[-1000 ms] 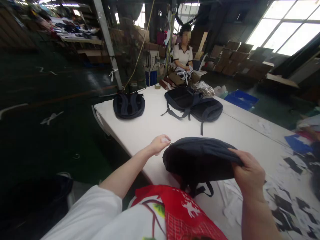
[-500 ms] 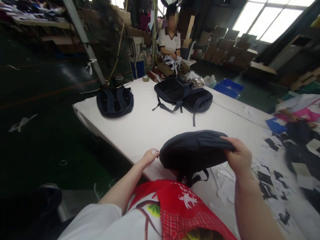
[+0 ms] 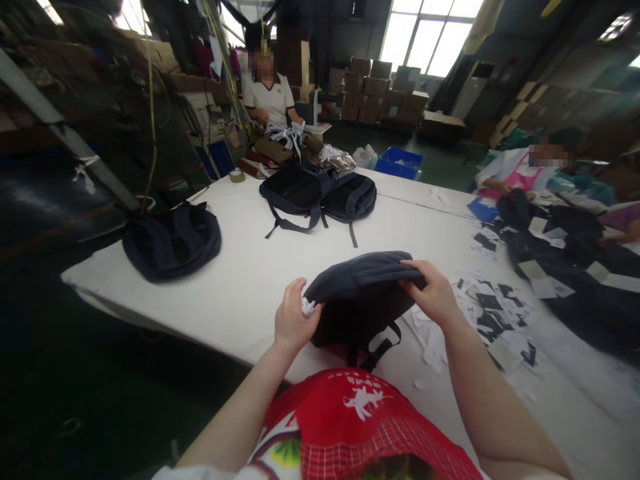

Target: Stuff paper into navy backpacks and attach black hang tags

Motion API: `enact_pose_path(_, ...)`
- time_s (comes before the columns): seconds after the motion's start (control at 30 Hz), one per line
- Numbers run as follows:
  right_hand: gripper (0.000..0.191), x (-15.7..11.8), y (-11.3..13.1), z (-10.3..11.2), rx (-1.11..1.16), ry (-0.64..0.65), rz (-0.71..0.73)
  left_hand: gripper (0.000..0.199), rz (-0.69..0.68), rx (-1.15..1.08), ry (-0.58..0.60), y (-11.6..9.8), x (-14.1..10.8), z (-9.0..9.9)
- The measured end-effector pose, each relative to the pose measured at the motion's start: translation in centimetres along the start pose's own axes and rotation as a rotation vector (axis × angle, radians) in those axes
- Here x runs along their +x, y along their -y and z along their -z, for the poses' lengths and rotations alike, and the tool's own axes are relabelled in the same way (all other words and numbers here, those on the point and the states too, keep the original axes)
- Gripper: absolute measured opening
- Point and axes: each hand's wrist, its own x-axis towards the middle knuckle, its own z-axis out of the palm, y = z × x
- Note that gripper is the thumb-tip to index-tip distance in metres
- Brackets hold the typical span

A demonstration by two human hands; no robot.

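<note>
A dark navy backpack (image 3: 357,280) is held up on edge at the front of the white table, straps hanging toward my red apron. My right hand (image 3: 434,295) is closed on its upper right edge, thumb on the near side. At the backpack's left edge, my left hand (image 3: 296,319) grips the fabric, and a small white scrap (image 3: 307,307) shows between its fingers; what the scrap is I cannot make out. The near face of the backpack is in deep shadow.
More navy backpacks lie on the white table (image 3: 240,257): one at left (image 3: 173,241), others at the back (image 3: 320,193). Paper and dark scraps (image 3: 493,310) litter the right side near a dark pile (image 3: 565,280). One person (image 3: 273,97) sits behind; another (image 3: 525,173) works at right.
My left hand has moved up and onto the backpack's left edge, with its fingers raised. The right hand has come inward, and the backpack bows more. The view has turned right.
</note>
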Motion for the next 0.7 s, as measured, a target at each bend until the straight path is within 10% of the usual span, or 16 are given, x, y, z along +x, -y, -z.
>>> enact_pose_path(0.07,0.03,-0.3,-0.3,0.0,-0.003,-0.019,-0.103,0.029,-0.084,0.002,-0.119,-1.3,-0.5,0.2)
enact_pose_path(0.17,0.029,-0.8,0.5,-0.6,0.046,-0.1,-0.28,0.007,-0.263,-0.201,0.132,-4.1,-1.2,0.4)
enact_pose_path(0.27,0.024,-1.2,2.8,-2.1,0.338,-0.172,-0.45,0.029,-0.297,-0.433,0.456,-7.0,-1.2,0.7)
enact_pose_path(0.5,0.026,-1.7,7.0,-5.4,1.371,-0.448,-0.832,0.053,-0.139,-0.543,0.518,-10.6,2.8,0.9)
enact_pose_path(0.7,0.041,-4.8,6.1,-4.5,1.292,-0.055,-0.734,0.048,-0.264,-0.191,0.39,-10.8,5.5,-1.1)
